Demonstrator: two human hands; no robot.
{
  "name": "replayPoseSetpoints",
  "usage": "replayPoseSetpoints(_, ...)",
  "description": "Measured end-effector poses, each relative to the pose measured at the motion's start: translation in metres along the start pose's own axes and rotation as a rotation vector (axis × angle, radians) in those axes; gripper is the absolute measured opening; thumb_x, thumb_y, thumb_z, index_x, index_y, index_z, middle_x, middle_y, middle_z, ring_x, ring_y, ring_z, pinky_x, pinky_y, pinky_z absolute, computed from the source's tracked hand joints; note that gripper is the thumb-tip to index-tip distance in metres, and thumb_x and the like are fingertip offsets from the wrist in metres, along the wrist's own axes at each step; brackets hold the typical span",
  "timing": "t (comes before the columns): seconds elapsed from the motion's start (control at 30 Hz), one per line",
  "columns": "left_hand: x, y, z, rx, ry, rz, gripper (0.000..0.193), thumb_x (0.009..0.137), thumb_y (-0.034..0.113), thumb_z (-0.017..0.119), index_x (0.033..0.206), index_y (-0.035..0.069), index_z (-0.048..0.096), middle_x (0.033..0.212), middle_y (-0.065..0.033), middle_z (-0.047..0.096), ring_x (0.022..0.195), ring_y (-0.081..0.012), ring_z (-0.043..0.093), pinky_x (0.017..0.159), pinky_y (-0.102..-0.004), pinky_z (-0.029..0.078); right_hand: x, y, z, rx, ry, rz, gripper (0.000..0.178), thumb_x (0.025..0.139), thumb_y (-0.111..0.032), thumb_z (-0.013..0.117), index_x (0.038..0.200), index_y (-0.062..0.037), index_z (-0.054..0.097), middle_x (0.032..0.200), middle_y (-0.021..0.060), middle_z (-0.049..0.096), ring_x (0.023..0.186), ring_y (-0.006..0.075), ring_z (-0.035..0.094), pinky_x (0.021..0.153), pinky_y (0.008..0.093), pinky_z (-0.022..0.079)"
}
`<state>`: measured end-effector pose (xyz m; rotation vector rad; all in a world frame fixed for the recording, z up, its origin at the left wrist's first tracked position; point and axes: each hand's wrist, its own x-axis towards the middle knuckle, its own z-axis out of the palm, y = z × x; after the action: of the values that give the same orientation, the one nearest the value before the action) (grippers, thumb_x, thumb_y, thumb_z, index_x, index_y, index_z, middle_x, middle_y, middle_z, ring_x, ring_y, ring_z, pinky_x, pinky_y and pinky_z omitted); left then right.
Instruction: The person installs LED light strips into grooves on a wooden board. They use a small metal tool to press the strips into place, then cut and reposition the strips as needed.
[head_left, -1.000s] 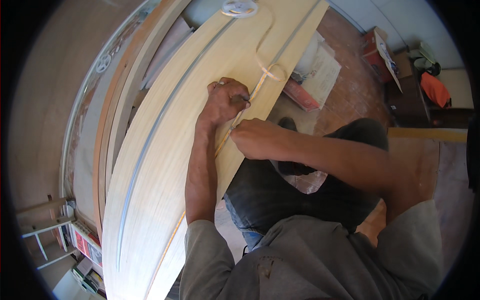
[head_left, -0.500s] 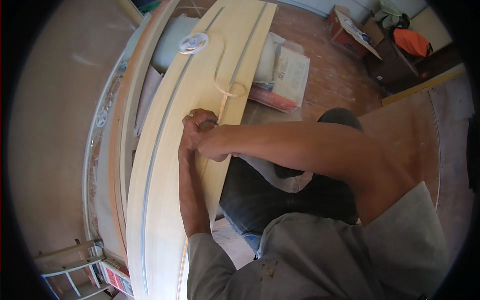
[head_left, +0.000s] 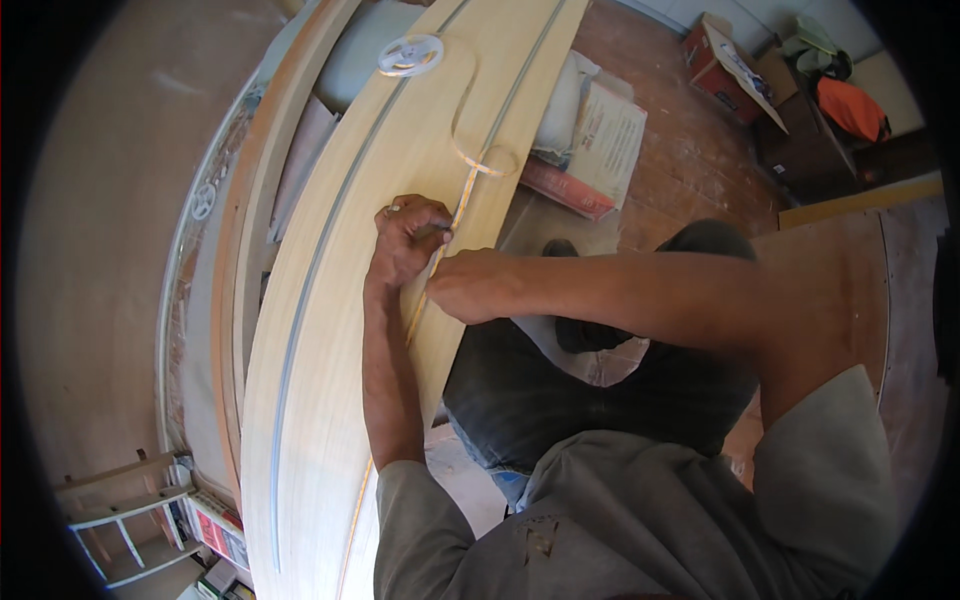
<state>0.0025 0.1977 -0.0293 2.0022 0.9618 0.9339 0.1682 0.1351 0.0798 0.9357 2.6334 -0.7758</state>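
A long pale wooden board (head_left: 330, 390) stretches away in front of me, with narrow grooves along its length. A thin yellow-and-white LED strip (head_left: 466, 195) runs along the right-hand groove, its far part curling loose to a white plastic reel (head_left: 410, 56). My left hand (head_left: 408, 240) is bent over the board, thumb and fingertips closed on the strip. Just nearer and to the right, my right hand (head_left: 470, 287) is closed at the strip; its fingers are turned away, so what they hold is hidden. The other groove (head_left: 318, 240) carries a grey-blue lining.
Long timber pieces (head_left: 240, 210) lie left of the board. Below its right edge sits a flat red-and-white box (head_left: 590, 150) by a pale bag. An opened carton (head_left: 730, 65) and an orange cloth item (head_left: 852, 108) are far right. A small ladder (head_left: 125, 520) is lower left.
My right hand, which overlapped the left one, has moved right and apart from it. The left fingertips now show at the strip. The whole view has shifted slightly.
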Motion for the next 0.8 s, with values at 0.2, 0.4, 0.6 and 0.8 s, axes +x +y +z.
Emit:
replayPoseSetpoints(0.2,0.001,-0.019,0.006,-0.119,-0.021,0.034,0.023,0.073,0.017,0.085,0.094,0.016,0.077,0.102,0.0022,0.077,0.110,-0.0226,0.065,0.107,-0.0489,0.033,0.032,0.001,-0.017,-0.091,-0.138,-0.036,0.015,0.082,-0.003,0.065,0.085,0.0029,0.078,0.096,0.0250,0.077,0.088,0.0379,0.078,0.073,0.0505,0.061)
replayPoseSetpoints(0.4,0.003,-0.016,-0.008,0.004,0.013,0.091,0.024,0.076,0.020,0.086,0.099,0.017,0.078,0.105,0.0029,0.078,0.111,-0.0221,0.066,0.106,-0.0467,0.034,0.010,0.015,-0.046,-0.241,-0.028,-0.047,0.016,0.083,-0.006,0.067,0.092,-0.0025,0.080,0.090,0.0198,0.077,0.083,0.0369,0.078,0.067,0.0494,0.060)
replayPoseSetpoints(0.6,0.005,-0.001,-0.001,0.049,0.035,0.077,0.027,0.074,0.008,0.088,0.097,0.017,0.078,0.103,0.0018,0.078,0.102,-0.0234,0.068,0.102,-0.0440,0.039,-0.045,0.019,0.010,0.042,0.269,0.181,0.024,0.083,-0.005,0.067,0.105,0.0008,0.075,0.083,0.0231,0.074,0.081,0.0429,0.076,0.068,0.0537,0.060)
replayPoseSetpoints(0.8,0.003,-0.007,0.001,-0.055,0.011,0.013,0.021,0.077,0.013,0.088,0.095,0.016,0.078,0.103,0.0046,0.078,0.109,-0.0206,0.065,0.105,-0.0431,0.034,-0.040,0.011,0.038,0.078,0.264,0.255,0.049,0.081,-0.001,0.068,0.130,0.0063,0.065,0.079,0.0251,0.072,0.077,0.0433,0.075,0.068,0.0533,0.061)
